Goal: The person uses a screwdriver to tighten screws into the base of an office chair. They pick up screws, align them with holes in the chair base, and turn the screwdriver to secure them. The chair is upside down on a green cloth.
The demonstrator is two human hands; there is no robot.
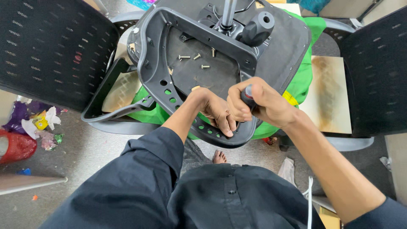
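**Both hands low on the upturned seat frame**

Here we are over an upside-down office chair seat, its moulded black plastic frame [154,63] lying across green cloth [303,76] and a chair beneath. Right hand [265,104] is curled in a fist round a dark-handled screwdriver [247,94], fingers pressed together about the grip, wrist cocked, forearm coming in from the lower right. The tool's tip is hidden behind the knuckles. Left hand [216,110] reaches across beside it, fingers held together and pointing down, tips pressing on the perforated near rim of the frame, bracing it. That frame looks stiff and fairly light, awkward more than heavy; the rim and its holes offer the best hold. Four loose silver screws [195,57] lie on the dark seat underside, small and easily scattered. The steel gas-lift column [229,12] stands up beyond, black knob [257,29] alongside.
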